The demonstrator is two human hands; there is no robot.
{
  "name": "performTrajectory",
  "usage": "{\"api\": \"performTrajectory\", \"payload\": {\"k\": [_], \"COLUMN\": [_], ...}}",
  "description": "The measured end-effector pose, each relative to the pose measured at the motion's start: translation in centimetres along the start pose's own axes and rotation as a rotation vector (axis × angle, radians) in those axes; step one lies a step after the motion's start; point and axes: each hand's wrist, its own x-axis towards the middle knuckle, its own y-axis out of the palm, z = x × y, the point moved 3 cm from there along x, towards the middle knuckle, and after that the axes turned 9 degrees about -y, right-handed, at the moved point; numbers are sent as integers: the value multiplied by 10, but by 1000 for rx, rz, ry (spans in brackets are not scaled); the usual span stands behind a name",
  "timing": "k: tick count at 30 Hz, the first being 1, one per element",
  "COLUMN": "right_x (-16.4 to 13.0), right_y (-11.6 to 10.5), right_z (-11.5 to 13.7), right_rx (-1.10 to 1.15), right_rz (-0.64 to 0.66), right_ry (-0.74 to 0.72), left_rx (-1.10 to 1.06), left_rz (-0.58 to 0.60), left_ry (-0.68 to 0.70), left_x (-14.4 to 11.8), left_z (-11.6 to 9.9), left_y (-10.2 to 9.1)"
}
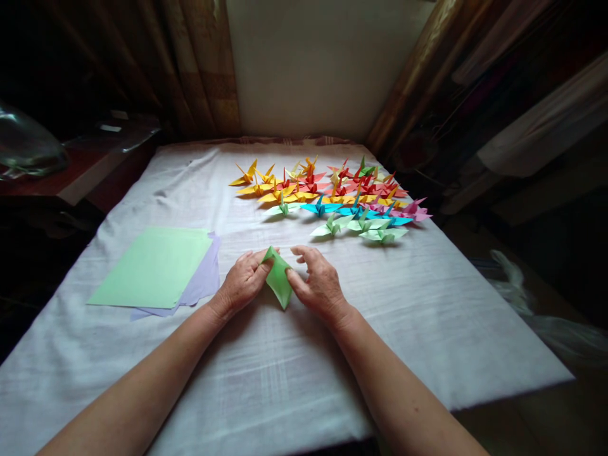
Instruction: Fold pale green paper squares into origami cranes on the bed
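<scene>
A half-folded piece of green paper stands on the white cloth near the middle of the table. My left hand pinches its upper left edge. My right hand grips its right side with thumb and forefinger. Both hands rest low on the cloth with the paper between them.
A stack of flat sheets, light green on top of lilac, lies to the left of my hands. Several finished paper cranes in yellow, red, blue, pink and green sit in rows at the far right. The white cloth covers the table; dark furniture and curtains surround it.
</scene>
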Motion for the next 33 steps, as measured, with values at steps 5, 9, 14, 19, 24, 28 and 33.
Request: {"api": "performTrajectory", "payload": {"k": [5, 9, 14, 19, 24, 28, 33], "right_x": [-1, -3, -3, -2, 0, -2, -2], "right_y": [-8, -15, -14, -6, -10, -3, 14], "right_z": [21, 35, 43, 35, 35, 34, 31], "right_rx": [-115, -209, -286, -456, -512, -493, -513], "right_rz": [-22, 22, 170, 455, 395, 340, 434], "right_ry": [-244, -312, -390, -180, -101, -158, -136], "left_rx": [-44, -88, -112, -85, -97, -76, -38], "left_rz": [-12, -36, -44, -3, 27, 31, 19], "left_ry": [6, 1, -44, 5, 7, 28, 73], "left_x": [1, 1, -1, 0, 0, 1, 1], "left_z": [1, 2, 0, -1, -1, -3, -4], "left_y": [1, -1, -5, -11, -14, -13, -12]}}
